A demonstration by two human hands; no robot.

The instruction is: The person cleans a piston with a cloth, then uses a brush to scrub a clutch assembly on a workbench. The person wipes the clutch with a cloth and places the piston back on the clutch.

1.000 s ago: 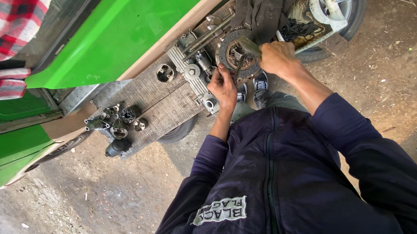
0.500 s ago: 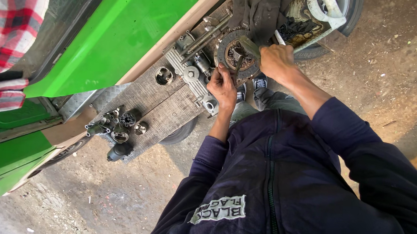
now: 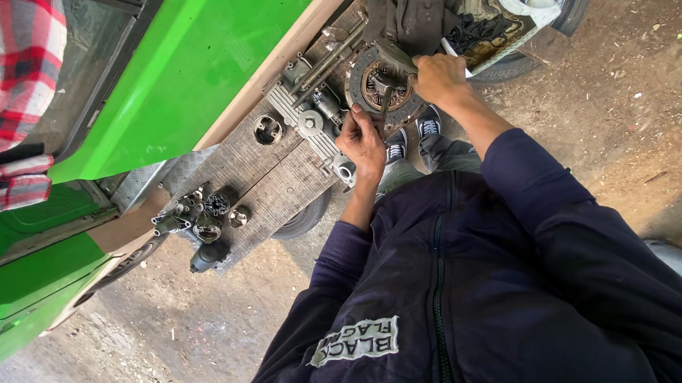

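At upper centre, I saw the left hand (image 3: 363, 141) clamped on a thin tool (image 3: 384, 106) against the round clutch plate (image 3: 380, 86); the right hand (image 3: 439, 77) gripped its rim.

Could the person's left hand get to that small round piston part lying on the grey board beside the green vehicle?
Probably yes. The left hand is at the clutch disc, and the round part lies on the same board, with only a finned metal block between.
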